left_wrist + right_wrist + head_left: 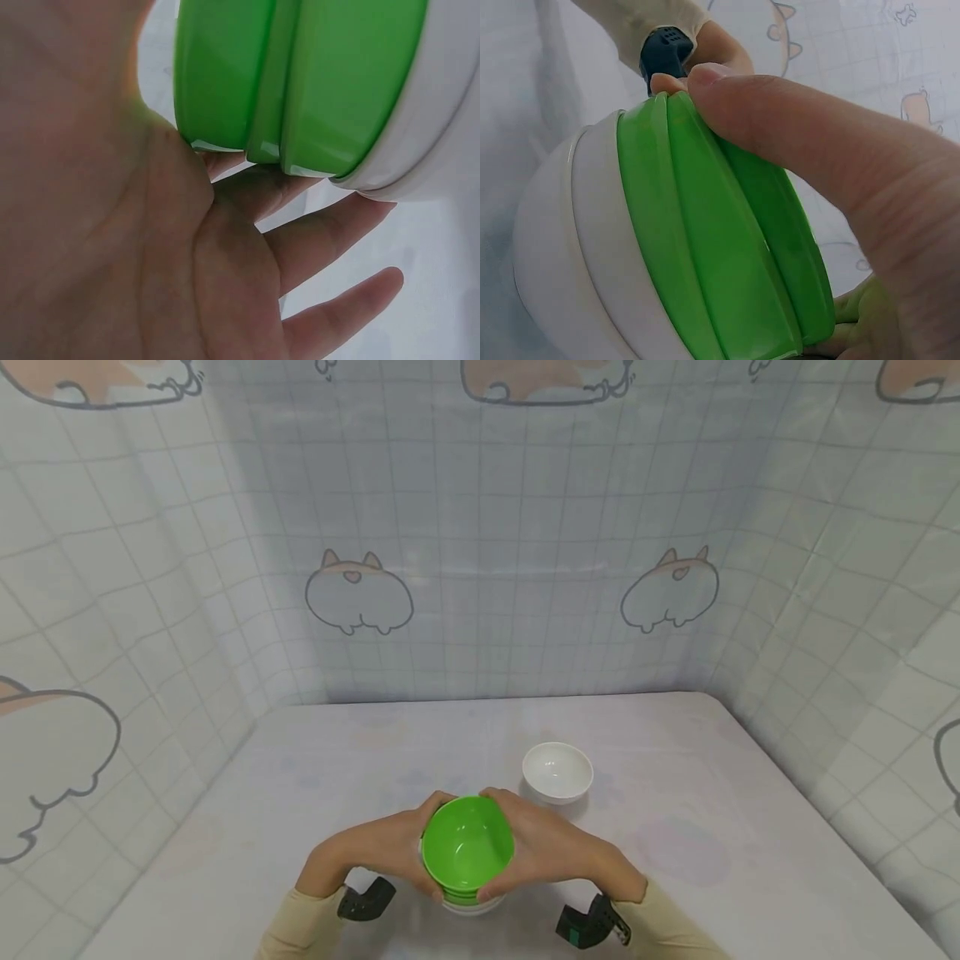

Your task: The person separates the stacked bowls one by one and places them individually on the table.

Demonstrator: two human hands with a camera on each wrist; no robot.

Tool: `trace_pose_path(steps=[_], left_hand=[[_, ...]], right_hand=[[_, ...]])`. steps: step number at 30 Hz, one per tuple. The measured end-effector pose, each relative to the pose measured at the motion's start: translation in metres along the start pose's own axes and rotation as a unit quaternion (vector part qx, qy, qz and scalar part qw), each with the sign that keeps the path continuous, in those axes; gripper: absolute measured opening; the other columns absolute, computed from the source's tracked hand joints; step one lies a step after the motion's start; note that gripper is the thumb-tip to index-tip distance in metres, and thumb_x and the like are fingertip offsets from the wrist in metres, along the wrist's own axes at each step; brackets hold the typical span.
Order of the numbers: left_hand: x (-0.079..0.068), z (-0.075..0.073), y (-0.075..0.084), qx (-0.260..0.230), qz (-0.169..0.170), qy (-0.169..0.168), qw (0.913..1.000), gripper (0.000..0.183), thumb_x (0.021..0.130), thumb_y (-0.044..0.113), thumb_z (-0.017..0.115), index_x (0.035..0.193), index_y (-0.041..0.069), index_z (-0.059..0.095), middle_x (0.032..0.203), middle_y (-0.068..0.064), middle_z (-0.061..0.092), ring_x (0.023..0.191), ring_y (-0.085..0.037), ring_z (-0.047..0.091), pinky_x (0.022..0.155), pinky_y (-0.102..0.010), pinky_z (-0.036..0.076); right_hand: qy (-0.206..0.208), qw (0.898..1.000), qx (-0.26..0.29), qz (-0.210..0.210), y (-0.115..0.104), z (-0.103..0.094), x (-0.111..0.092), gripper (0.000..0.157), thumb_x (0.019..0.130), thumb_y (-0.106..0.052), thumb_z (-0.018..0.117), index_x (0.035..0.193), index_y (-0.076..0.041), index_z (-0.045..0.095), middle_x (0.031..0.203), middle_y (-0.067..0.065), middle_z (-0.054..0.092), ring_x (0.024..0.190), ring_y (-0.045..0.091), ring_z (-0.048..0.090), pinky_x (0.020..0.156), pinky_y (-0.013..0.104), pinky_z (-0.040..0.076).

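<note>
Take the stack of bowls point(468, 843) as the centre of the dial, with 12 o'clock pointing away from the person. The stack is at the near middle of the table point(360, 768), with green bowls nested above white bowls point(456, 82). Whether its base touches the table cannot be told.

The left hand point(401, 843) grips the stack from 9 o'clock; the right hand point(543, 845) grips it from 3 o'clock. Thumb tips press the near side at about 7 and 5 o'clock.

For a sound hold, apply equal pressure from the 2 sides and hold the rims level. Pressure on the green bowls alone would probably let the white bowls drop; support these from below or at their rims. The left little finger point(349, 311) stands clear of the stack (it could serve as extra support).

A loose white bowl point(557, 772) stands upright between 1 and 2 o'clock, just beyond the right hand. It is the nearest obstacle: a sweep towards 2 o'clock risks a knock. Allow clearance also for the black wrist cameras point(592, 922), at about 8 and 4 o'clock. A patterned curtain point(480, 652) closes off 12 o'clock behind the table.
</note>
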State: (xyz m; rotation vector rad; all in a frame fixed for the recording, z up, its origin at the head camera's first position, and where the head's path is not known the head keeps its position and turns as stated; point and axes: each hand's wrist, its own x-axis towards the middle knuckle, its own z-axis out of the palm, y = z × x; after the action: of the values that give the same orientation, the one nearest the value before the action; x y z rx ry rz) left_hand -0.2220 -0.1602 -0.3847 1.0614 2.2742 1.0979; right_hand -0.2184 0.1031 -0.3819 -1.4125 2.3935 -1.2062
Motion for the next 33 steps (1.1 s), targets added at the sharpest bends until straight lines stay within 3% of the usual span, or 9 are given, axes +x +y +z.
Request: trace_pose_path(steps=[16,33], left_hand=[[0.0002,-0.0012,-0.0007,0.005,-0.011,-0.006,0.9999,0.094,0.067,0.029,0.090,0.136,0.017,0.028,0.130,0.002,0.049,0.116,-0.013,0.051,0.095,-0.033,0.044],[0.0006,-0.0011,-0.0036,-0.022,-0.017,-0.012,0.9995,0.092,0.067,0.026,0.090,0.136,0.017,0.030,0.130,0.003,0.049,0.117,-0.014,0.051,0.096,-0.034,0.044]], right_hand=[[0.006,0.999,-0.022,0.022,-0.0009,0.0001,0.0005,0.089,0.064,-0.057,0.084,0.131,-0.016,0.042,0.118,-0.005,0.056,0.105,0.009,0.057,0.084,0.028,0.050],[0.000,0.999,-0.005,0.034,0.0002,-0.0004,0.0008,0.092,0.065,-0.055,0.085,0.134,-0.012,0.043,0.117,-0.005,0.058,0.105,0.009,0.058,0.086,0.028,0.050]])
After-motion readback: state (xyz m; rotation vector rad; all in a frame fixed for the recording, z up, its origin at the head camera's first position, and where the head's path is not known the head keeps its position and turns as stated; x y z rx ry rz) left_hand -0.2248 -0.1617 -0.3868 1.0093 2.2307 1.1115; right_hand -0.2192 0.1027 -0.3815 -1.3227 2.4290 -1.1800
